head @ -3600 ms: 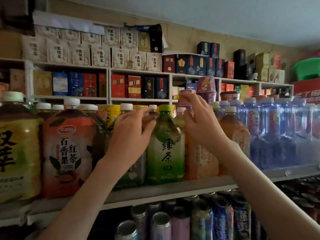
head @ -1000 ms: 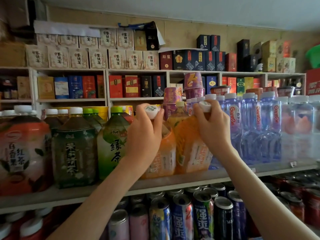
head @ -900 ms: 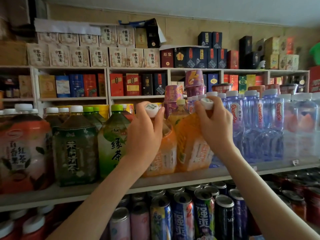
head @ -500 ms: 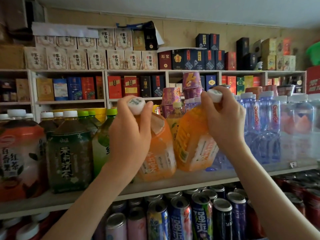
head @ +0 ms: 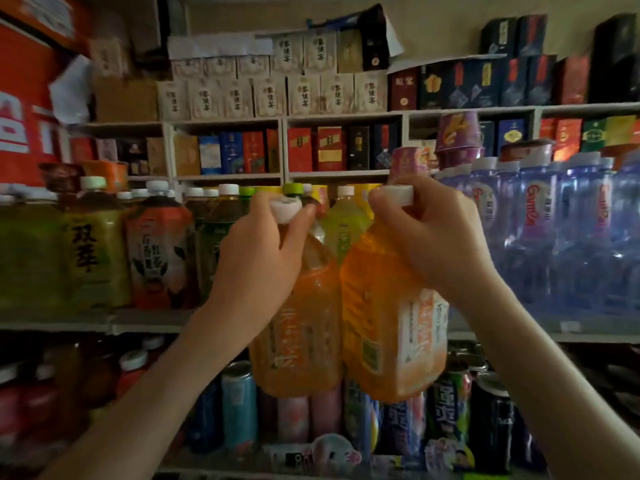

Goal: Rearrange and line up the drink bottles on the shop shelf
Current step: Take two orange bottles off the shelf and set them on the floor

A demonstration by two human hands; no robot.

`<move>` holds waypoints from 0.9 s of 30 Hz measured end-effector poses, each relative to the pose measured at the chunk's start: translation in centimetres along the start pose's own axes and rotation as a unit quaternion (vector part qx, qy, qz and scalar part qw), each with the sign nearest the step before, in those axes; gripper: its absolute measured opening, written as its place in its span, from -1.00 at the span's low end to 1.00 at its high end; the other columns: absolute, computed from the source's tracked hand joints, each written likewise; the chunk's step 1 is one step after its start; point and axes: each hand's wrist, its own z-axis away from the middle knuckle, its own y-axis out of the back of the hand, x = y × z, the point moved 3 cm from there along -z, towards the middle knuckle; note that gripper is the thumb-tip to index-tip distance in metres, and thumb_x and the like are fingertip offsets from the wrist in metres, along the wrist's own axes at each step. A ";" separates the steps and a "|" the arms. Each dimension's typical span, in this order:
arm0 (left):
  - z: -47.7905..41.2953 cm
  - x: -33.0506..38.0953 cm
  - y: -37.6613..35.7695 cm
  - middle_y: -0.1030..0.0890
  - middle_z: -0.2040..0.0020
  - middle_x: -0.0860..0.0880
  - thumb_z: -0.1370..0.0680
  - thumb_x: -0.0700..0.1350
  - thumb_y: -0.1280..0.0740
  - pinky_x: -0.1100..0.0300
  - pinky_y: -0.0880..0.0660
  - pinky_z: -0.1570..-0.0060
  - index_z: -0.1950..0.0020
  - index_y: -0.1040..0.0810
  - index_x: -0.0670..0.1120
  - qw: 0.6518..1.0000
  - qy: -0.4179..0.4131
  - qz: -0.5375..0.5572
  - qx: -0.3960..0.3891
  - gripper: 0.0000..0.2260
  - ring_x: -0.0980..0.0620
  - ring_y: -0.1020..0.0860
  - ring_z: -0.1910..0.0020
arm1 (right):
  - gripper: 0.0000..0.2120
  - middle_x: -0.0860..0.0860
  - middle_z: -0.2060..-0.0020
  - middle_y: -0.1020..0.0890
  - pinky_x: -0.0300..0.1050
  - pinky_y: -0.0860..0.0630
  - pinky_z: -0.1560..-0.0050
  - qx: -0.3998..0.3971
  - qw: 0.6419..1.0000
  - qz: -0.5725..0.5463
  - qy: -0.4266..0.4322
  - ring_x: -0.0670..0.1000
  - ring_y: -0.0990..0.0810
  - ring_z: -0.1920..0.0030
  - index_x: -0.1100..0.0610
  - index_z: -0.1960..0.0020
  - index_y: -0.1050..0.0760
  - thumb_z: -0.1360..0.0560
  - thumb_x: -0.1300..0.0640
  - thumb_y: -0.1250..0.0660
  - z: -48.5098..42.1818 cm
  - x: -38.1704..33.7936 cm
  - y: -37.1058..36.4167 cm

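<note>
Out in front of the shelf [head: 145, 320], two orange drinks hang in the air, side by side and touching. The left hand [head: 256, 268] holds the left orange bottle [head: 298, 341] tight by its neck. The right hand [head: 436, 244] holds the right orange bottle [head: 391, 334] the same way. A moment ago both stood on the shelf. Now they are off it, so I think they will go to a new spot.

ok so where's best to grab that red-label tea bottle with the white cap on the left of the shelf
Probably the narrow neck under the white cap of the red-labelled plastic tea bottle, coming from the front and above. It stands upright, with the yellow-labelled bottle and dark green bottle close beside its wide body.
</note>
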 end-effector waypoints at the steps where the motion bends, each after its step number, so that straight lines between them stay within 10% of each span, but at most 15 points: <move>1: 0.6 -0.4 0.6 -0.47 0.25 0.17 -0.55 0.07 -0.20 0.54 -0.39 0.32 -0.05 -0.39 -0.04 1.000 0.005 -0.016 0.002 -0.79 0.47 -0.47 0.24 | -0.84 -0.14 0.39 -0.55 -0.45 -0.37 0.48 -0.011 1.000 -0.012 -0.001 -0.27 -0.54 0.32 0.00 0.12 -0.52 -0.50 -0.08 -0.30 0.4 -0.1 -0.7; 11: 9.1 -4.5 9.7 -0.38 0.42 0.16 -0.49 0.16 -0.12 0.47 -0.26 0.57 -0.05 -0.40 -0.08 0.973 0.120 -0.197 0.013 -0.65 0.34 -0.47 0.44 | -0.78 -0.18 0.34 -0.57 -0.37 -0.45 0.41 -0.173 0.971 -0.166 -0.001 -0.28 -0.55 0.26 0.01 0.00 -0.52 -0.47 -0.10 -0.28 7.2 -2.6 -11.0; 27: 29.4 -18.6 29.7 -0.50 0.11 0.03 -0.58 0.07 -0.20 0.25 -0.30 0.29 -0.20 -0.37 -0.08 0.825 0.395 -0.382 0.134 -0.70 0.05 -0.47 0.20 | -0.77 -0.11 0.44 -0.49 -0.38 -0.31 0.49 -0.363 0.862 -0.353 0.017 -0.16 -0.51 0.45 0.03 -0.15 -0.39 -0.55 -0.04 -0.18 27.2 -12.4 -35.8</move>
